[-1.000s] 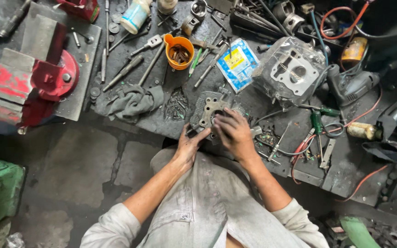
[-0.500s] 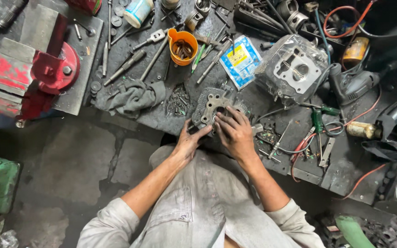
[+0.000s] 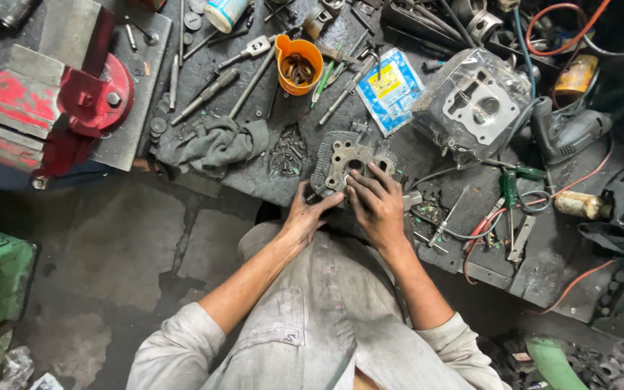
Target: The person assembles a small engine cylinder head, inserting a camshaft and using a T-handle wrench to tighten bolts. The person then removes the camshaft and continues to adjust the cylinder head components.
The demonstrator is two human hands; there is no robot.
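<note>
At the near edge of the dark greasy counter (image 3: 254, 180), a grey finned cast-metal engine part (image 3: 346, 160) lies under both hands. Left hand (image 3: 305, 217) and right hand (image 3: 377, 202) grasp its near rim. It looks heavy, rigid, oily; hold the solid outer edges.

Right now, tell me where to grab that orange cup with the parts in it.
Take the orange cup by its bare outer wall, coming from above and the near side: it stands upright and open-topped, with parts inside, and tools crowd its right side.
</note>
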